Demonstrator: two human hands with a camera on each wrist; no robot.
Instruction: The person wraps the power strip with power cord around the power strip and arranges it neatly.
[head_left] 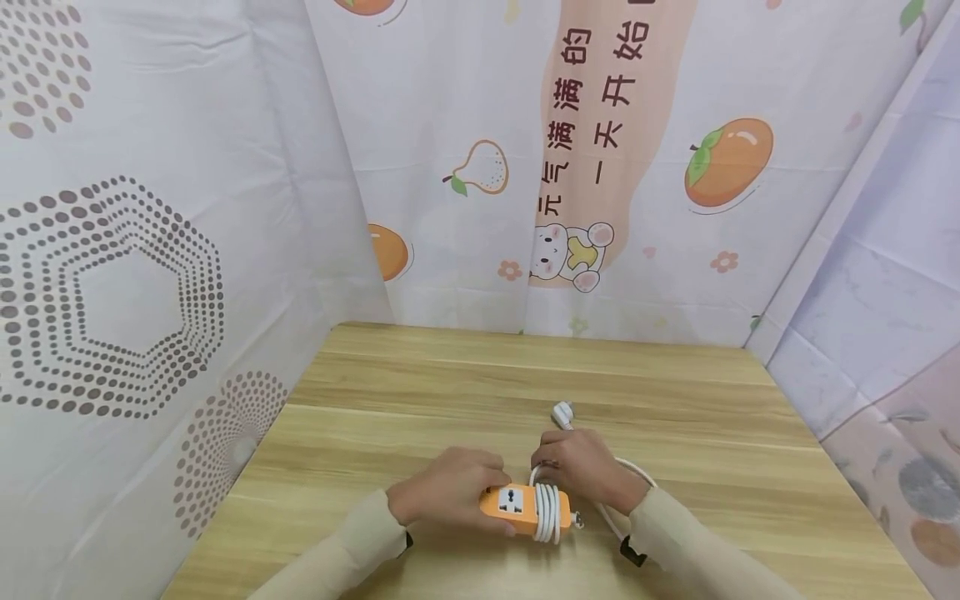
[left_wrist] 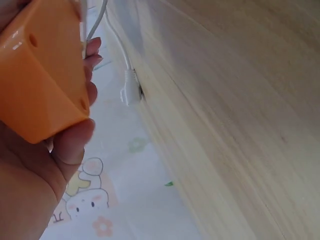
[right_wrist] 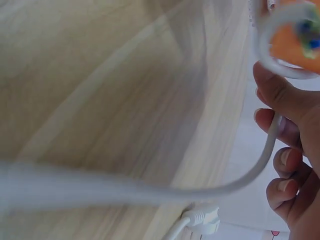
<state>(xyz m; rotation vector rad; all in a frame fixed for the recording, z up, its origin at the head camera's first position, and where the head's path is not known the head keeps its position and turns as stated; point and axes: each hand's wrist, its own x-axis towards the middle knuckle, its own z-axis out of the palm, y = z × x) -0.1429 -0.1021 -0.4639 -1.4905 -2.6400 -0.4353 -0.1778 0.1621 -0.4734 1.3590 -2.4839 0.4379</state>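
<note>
An orange power strip point(head_left: 528, 505) with a white socket face is held by my left hand point(head_left: 450, 492), thumb on its near side. In the left wrist view the strip's orange end point(left_wrist: 45, 75) lies in that palm. White cord point(head_left: 547, 512) is wound in several turns about the strip's right part. My right hand point(head_left: 588, 468), just beyond those turns, pinches the cord point(right_wrist: 225, 190) between thumb and fingers, seen in the right wrist view. From there the loose length loops around the right wrist. Its white plug point(head_left: 562, 413) lies on the table past the right hand.
The wood-grain table point(head_left: 420, 392) spreads around both hands. A printed curtain point(head_left: 465, 250) hangs along its back edge, with another patterned curtain point(head_left: 247, 208) at the left and a pale sheet point(head_left: 885, 292) at the right.
</note>
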